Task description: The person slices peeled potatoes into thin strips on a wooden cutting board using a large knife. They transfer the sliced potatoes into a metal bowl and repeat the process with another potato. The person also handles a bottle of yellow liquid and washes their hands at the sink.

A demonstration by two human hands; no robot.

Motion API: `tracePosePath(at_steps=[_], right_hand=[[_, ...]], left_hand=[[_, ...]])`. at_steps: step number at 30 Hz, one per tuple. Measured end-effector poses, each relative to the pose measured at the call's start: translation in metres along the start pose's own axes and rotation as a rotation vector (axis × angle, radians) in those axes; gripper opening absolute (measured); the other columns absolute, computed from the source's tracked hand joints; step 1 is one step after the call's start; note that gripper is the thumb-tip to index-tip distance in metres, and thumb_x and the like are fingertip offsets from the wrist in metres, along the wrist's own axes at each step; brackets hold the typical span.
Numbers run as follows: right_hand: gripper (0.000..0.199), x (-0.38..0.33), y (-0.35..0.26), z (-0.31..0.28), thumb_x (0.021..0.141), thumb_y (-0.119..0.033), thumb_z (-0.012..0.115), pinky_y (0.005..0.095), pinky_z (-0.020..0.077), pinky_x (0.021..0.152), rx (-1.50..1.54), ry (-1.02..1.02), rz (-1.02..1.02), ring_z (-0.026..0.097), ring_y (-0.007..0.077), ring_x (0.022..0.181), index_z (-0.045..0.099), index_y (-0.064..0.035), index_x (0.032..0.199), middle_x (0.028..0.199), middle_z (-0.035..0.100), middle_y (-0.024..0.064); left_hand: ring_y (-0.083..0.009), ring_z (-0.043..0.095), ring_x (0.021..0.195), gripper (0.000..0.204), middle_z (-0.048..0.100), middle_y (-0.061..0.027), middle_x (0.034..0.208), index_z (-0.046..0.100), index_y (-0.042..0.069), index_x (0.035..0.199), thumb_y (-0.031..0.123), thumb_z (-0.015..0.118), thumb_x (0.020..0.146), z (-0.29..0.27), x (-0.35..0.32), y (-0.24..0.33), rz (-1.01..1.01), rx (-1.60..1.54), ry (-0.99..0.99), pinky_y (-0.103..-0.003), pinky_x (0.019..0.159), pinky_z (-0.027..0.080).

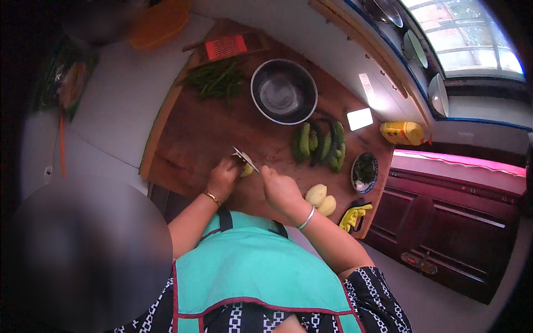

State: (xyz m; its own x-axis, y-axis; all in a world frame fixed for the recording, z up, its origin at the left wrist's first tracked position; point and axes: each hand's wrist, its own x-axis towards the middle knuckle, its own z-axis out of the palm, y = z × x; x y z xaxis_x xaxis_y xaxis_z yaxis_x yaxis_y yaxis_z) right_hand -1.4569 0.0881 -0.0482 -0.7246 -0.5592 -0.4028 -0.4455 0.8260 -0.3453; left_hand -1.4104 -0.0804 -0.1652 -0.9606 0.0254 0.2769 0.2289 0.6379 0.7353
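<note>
The person is working at a wooden desk (194, 139), both hands close together near its front edge. The left hand (223, 177) is closing around a pale peeled vegetable piece (247, 170), pressing it down on the wood. The right hand (280, 188) is gripping the handle of a knife (245, 159), whose blade is lying across the piece. Two more peeled pieces (321, 200) are lying just beside the right wrist. Farther back, cucumbers (322, 145), a metal bowl (283, 91), green beans (216, 80) and a red grater (226, 47) are sitting.
</note>
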Motion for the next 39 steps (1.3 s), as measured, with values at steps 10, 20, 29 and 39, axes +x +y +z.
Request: tracePosePath(at_steps=[10,20,29,39], right_hand=[[0.019,0.019,0.025,0.053,0.079,-0.002,0.048,0.0475,0.0486,0.055,0.05,0.095,-0.003,0.061,0.0388,0.067,0.041,-0.0034,0.096,0.085,0.059,0.0208],[0.011,-0.002,0.0,0.008,0.082,-0.004,0.046,0.0477,0.0491,0.053,-0.024,0.063,-0.027,0.061,0.0373,0.064,0.042,-0.0042,0.093,0.081,0.058,0.019],[0.023,0.01,0.017,0.041,0.078,-0.003,0.05,0.0506,0.0467,0.058,0.065,0.067,0.061,0.059,0.0415,0.069,0.041,-0.0035,0.099,0.089,0.058,0.0212],[0.013,0.009,0.011,0.037,0.082,-0.003,0.045,0.0461,0.0492,0.053,0.009,0.1,-0.009,0.061,0.0383,0.064,0.041,-0.0032,0.095,0.083,0.058,0.0197]], left_hand=[[-0.0282,0.057,0.103,0.022,0.06,-0.0096,0.109,0.063,0.007,0.094,0.002,0.06,0.073,0.001,0.002,0.002,0.039,0.024,0.036,-0.037,0.083,0.051],[-0.0283,0.057,0.102,0.022,0.061,-0.0097,0.107,0.063,0.006,0.096,0.002,0.06,0.075,0.001,-0.001,-0.001,0.009,-0.013,0.009,-0.036,0.084,0.051],[-0.0287,0.057,0.101,0.022,0.061,-0.0097,0.105,0.063,0.006,0.097,0.002,0.059,0.076,0.001,0.002,0.0,0.064,0.019,0.029,-0.037,0.081,0.051],[-0.0302,0.058,0.097,0.016,0.06,-0.011,0.104,0.062,0.006,0.091,0.003,0.056,0.077,0.002,0.001,-0.001,0.047,0.035,0.04,-0.038,0.077,0.051]])
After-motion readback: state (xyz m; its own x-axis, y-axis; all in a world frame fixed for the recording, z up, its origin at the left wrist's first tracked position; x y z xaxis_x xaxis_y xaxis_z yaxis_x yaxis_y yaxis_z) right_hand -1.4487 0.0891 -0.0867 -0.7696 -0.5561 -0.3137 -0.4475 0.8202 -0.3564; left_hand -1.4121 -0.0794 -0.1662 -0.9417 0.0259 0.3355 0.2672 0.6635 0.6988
